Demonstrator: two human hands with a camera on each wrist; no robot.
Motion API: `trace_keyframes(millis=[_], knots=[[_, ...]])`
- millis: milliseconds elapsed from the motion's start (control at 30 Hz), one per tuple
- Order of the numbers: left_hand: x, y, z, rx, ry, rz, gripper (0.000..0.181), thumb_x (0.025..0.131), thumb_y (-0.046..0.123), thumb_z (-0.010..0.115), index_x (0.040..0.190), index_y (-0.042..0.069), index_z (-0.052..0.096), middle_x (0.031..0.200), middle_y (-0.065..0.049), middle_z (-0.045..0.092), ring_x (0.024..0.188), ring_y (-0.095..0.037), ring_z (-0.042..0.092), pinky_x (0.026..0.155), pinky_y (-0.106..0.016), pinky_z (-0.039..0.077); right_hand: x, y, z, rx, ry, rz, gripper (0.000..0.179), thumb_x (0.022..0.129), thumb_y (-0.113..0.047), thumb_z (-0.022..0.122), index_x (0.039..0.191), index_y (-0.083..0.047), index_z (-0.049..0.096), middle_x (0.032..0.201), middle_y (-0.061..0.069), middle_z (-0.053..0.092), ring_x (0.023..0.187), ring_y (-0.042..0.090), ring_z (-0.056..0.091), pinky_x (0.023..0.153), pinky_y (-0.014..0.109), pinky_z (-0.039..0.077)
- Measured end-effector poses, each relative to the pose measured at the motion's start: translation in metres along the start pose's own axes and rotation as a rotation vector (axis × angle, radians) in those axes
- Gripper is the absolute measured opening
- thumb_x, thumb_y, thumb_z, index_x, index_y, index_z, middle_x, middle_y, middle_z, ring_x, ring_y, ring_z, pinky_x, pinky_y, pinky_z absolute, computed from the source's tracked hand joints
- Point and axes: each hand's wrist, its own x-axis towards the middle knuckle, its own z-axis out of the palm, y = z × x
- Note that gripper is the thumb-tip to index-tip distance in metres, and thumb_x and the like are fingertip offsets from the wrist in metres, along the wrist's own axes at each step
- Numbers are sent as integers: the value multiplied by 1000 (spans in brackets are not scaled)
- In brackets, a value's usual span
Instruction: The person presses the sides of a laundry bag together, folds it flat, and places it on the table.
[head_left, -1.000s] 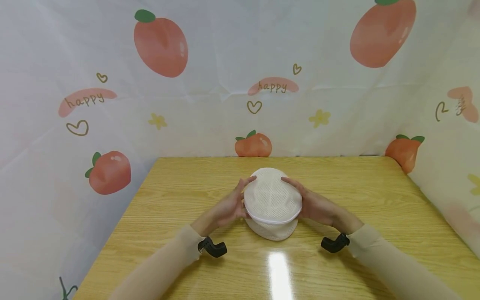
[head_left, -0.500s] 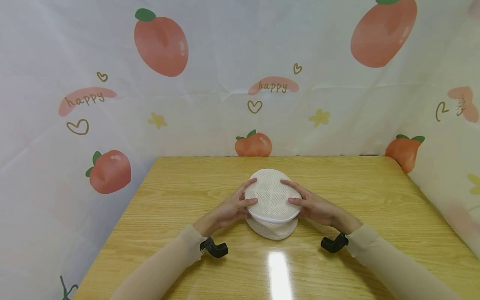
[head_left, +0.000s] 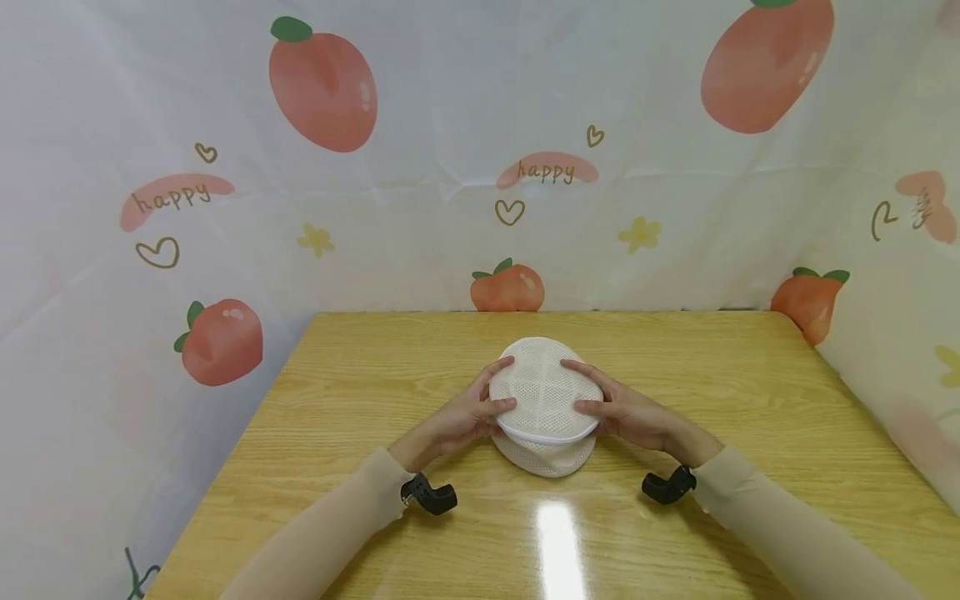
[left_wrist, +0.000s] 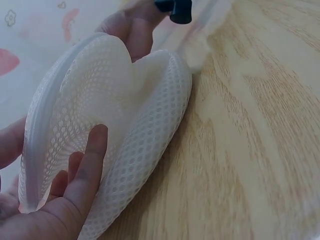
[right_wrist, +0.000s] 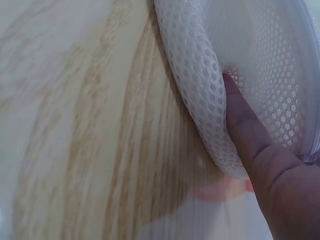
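**Mesh laundry bag (head_left: 545, 387) gripped from both sides on the worktop (head_left: 337, 392)**

The white bag sits on the wood-grain worktop, a little right of the middle in the head view and toward the back half. Its rounded upper panel faces the camera, edged by a smooth white rim (head_left: 547, 438) along the near side; below that rim the lower part bulges out toward the person.

The left hand (head_left: 459, 421) holds the bag's left side, its grip clamped on the mesh: thumb and a finger lie over the upper panel, other fingers tucked beneath. The right hand (head_left: 636, 415) does the same opposite — its grip, too, is clamped on the bag. The wrist views show fingers pressed into a deep fold between the upper and lower parts, and the bag's underside down against the wood.

Each wrist carries a black device, the left one (head_left: 431, 494) and the right one (head_left: 670, 485), just below beige sleeves (head_left: 330, 525). A bright reflection (head_left: 558, 550) lies on the worktop nearer the person. Behind hangs a white cloth (head_left: 427, 92) printed with peaches (head_left: 324, 92) and yellow flowers (head_left: 640, 236).
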Motion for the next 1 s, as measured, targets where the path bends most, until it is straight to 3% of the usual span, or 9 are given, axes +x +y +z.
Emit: trace_keyframes(millis=[167,300,400,500,633,767,1000], knots=[[-4,3,-1,32,23,-7,71,109,13,56,166,35,20,169,-15,14,127,-31,55,101,-47,52,-2,-4,-3,-25,9,10,76,110,-9,53,169,-23,6,165,27,7,123,26,60,98,43,55],[-9,6,-3,32,21,4,71,108,13,57,165,34,20,166,-18,20,136,-37,50,108,-59,46,-7,-14,-12,-81,37,21,75,110,-11,53,169,-22,8,160,30,19,124,28,60,101,48,53],[-15,8,-5,34,24,12,70,109,13,57,165,32,20,159,-21,29,130,-34,54,107,-57,49,-11,-25,-23,-138,60,33,72,111,-13,52,169,-22,10,145,30,37,122,30,62,101,52,54],[-24,11,-7,64,48,19,70,109,14,57,165,33,21,147,-21,36,120,-29,59,102,-51,54,-12,-37,-34,-205,74,41,69,112,-14,50,169,-22,12,139,28,43,120,32,62,101,54,54],[-36,15,-8,135,92,43,66,108,19,60,163,33,26,134,-16,42,111,-23,58,95,-45,58,-9,-53,-45,-278,113,54,68,111,-16,53,168,-19,18,146,31,38,122,31,57,101,54,53],[-43,19,-7,179,94,62,65,108,21,60,163,28,27,130,-14,44,109,-23,56,95,-45,58,-1,-64,-52,-318,121,65,67,110,-18,54,168,-17,19,149,35,33,124,37,54,103,57,51],[-51,20,-6,138,61,6,64,109,22,59,162,34,26,126,-13,50,112,-25,59,98,-51,56,24,-74,-51,-381,96,81,66,111,-20,53,168,-18,19,153,33,37,134,44,50,111,61,42]])
